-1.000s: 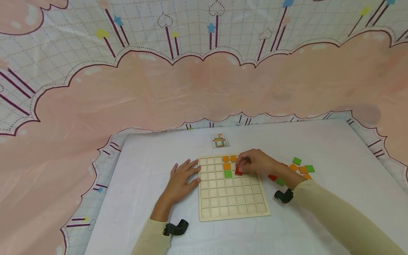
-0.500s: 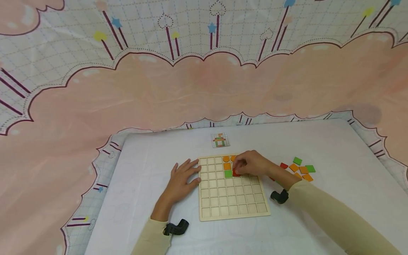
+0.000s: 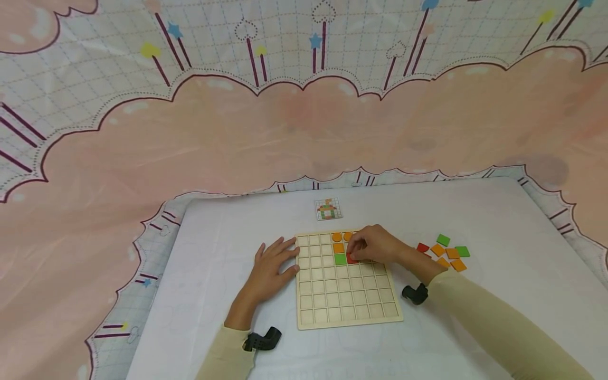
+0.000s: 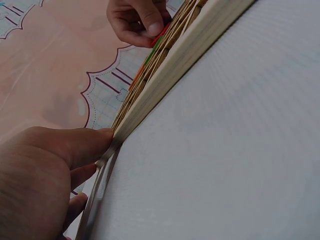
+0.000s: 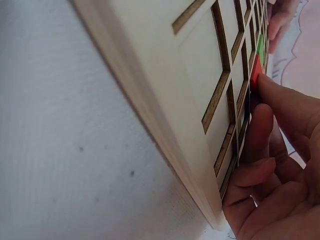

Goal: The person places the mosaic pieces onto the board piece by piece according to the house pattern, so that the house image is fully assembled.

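Observation:
A wooden grid board (image 3: 328,301) lies on the white table. My left hand (image 3: 273,269) rests at its left edge with fingers spread; thumb (image 4: 95,142) and fingertips touch the board's side. My right hand (image 3: 377,243) is over the upper right of the board. Its thumb and finger pinch a red tile (image 3: 351,258) at the cell just right of a green square tile (image 3: 340,259); in the right wrist view the thumb is on the red tile (image 5: 256,72). An orange square tile (image 3: 338,248) sits above the green one, and orange round tiles (image 3: 336,237) fill cells in the top row.
Several loose green, orange and red tiles (image 3: 451,253) lie right of the board, partly behind the right forearm. A small pattern card (image 3: 328,209) lies beyond the board. A patterned cloth (image 3: 304,132) hangs behind the table.
My right hand has moved slightly left with the red tile, bringing it beside the green tile, and has stayed there over the last half second. The left hand has kept its place.

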`<action>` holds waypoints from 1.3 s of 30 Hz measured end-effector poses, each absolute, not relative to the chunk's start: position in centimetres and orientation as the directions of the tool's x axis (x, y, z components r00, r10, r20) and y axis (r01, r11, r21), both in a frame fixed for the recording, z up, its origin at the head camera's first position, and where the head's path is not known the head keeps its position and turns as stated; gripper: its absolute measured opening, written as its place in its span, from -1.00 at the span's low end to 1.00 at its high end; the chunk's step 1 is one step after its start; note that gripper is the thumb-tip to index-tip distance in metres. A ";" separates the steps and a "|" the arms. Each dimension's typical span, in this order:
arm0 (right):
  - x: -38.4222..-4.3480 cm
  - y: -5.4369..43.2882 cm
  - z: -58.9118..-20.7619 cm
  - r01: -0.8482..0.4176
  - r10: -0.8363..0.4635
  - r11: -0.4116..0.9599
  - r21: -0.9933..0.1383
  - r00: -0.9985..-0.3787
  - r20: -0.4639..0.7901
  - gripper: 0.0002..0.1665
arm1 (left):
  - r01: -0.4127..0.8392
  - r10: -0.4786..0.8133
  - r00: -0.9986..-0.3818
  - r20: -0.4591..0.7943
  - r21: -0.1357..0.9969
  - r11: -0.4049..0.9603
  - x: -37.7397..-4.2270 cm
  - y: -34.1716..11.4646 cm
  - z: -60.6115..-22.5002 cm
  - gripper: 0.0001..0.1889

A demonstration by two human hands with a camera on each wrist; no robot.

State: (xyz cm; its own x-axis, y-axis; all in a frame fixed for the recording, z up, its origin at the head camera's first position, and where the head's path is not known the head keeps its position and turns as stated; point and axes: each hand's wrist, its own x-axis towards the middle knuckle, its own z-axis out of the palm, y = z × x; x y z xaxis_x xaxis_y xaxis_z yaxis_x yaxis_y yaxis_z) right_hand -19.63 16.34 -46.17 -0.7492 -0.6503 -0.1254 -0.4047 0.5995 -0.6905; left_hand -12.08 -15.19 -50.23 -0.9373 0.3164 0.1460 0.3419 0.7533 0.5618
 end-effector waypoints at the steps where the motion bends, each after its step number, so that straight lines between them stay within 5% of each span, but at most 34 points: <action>1: -19.6 16.4 -46.2 -0.410 -0.653 0.598 -0.689 -0.748 -0.121 -0.91 | 0.343 0.316 -0.937 0.148 0.561 0.753 -12.1 -15.2 -50.3 -0.52; 23: -19.0 16.8 -46.2 -0.342 -0.584 0.657 -0.671 -0.794 -0.168 -0.91 | 0.348 0.315 -0.936 0.157 0.549 0.760 -12.0 -15.1 -50.8 -0.52; 39: -19.7 22.3 -44.6 -0.324 -0.552 0.674 -0.664 -0.818 -0.161 -0.94 | 0.360 0.313 -0.932 0.181 0.543 0.758 -11.9 -15.0 -50.8 -0.52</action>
State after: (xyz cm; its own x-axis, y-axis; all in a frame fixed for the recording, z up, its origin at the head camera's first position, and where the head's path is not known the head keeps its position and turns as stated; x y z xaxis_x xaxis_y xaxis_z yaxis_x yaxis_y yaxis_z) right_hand -19.68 22.33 -44.56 -0.8180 -0.5522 -0.1612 -0.3242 0.6740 -0.6638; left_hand -11.92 -15.00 -50.80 -0.9324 0.3130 0.1808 0.3599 0.7584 0.5434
